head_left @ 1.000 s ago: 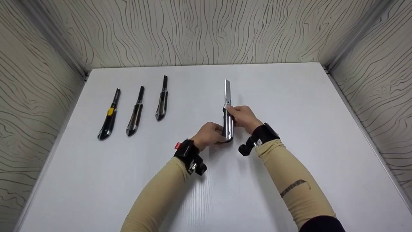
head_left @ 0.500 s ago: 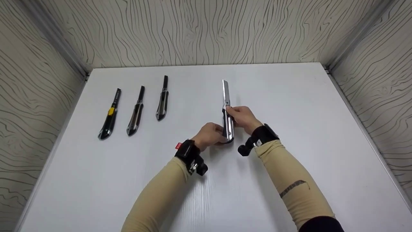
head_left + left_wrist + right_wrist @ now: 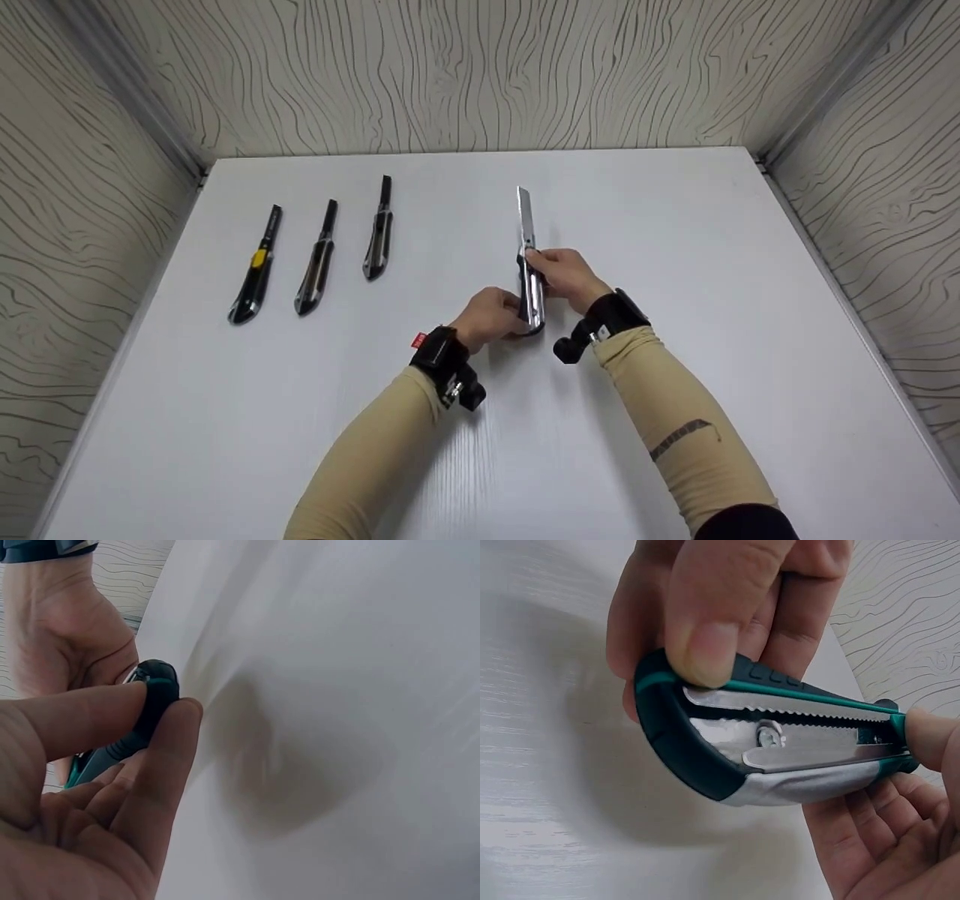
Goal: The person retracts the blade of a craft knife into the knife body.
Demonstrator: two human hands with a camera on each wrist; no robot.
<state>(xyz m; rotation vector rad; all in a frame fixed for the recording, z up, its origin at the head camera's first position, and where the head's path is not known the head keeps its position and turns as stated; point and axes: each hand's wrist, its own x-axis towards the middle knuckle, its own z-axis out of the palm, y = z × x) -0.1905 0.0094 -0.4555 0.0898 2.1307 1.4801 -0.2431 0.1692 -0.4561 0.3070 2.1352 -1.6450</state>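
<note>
Knife [image 3: 533,298] up over worktop [image 3: 750,300], grip clamped at 2 points: left hand [image 3: 486,315] pinches tail end, right hand [image 3: 571,276] nearer the bare blade [image 3: 526,216], which could cut if right thumb [image 3: 928,739] slips forward.

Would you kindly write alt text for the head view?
A left hand and a right hand hold a knife, pointing away, above a white table. Three more knives lie to the left, one with a yellow slider.
</note>
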